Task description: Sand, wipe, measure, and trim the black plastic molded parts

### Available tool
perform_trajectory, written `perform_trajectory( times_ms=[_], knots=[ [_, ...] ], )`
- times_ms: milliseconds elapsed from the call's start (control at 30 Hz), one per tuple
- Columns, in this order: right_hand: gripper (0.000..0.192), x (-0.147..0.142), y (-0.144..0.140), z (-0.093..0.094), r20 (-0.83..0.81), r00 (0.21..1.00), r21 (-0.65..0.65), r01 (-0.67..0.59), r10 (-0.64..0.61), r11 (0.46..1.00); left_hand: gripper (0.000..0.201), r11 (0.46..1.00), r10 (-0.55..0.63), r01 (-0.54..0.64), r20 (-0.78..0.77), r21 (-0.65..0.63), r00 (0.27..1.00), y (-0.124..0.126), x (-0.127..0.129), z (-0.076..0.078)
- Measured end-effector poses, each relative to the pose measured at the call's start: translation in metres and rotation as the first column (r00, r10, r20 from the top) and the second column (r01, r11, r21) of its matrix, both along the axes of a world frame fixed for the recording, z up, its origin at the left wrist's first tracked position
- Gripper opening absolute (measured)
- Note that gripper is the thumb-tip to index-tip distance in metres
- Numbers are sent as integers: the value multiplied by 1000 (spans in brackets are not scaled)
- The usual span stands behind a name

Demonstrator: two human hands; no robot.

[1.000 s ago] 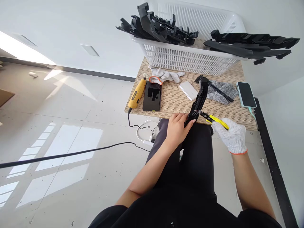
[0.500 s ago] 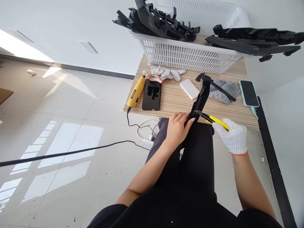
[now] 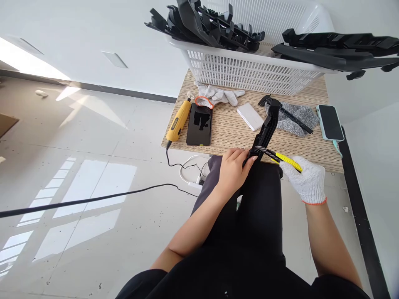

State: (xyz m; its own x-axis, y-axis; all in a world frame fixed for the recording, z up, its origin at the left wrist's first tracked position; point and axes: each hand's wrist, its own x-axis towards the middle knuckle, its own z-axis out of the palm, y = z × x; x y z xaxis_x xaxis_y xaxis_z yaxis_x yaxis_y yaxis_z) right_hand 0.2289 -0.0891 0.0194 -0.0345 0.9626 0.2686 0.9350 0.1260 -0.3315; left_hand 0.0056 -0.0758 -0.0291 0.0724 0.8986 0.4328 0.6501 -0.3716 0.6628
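Observation:
My left hand, bare, is closed around the lower end of a long black plastic part. That ribbed part slants up from my lap over the table's front edge, and its lowest end is hidden by my fingers and dark trousers. A white knitted glove with an orange cuff covers my right hand, which grips a yellow-handled tool. The tool's slim, dark, striped end points left and meets or overlaps the black part close to my left thumb; contact cannot be told.
On the wood-grain table lie a yellow rotary tool, a black tablet-like slab, a white glove, a white box, a grey cloth and a phone. Behind, a white basket holds black parts.
The view has shifted slightly. My hands, the black plastic part and the yellow-handled tool keep nearly the same positions.

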Motion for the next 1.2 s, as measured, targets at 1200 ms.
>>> perform_trajectory(
  times_ms=[1200],
  knots=[
    [46, 2, 9, -4, -151, 989, -233, -41, 6, 972, 27, 1000, 20, -20, -16, 11, 1000, -1, 2, 0]
  ],
)
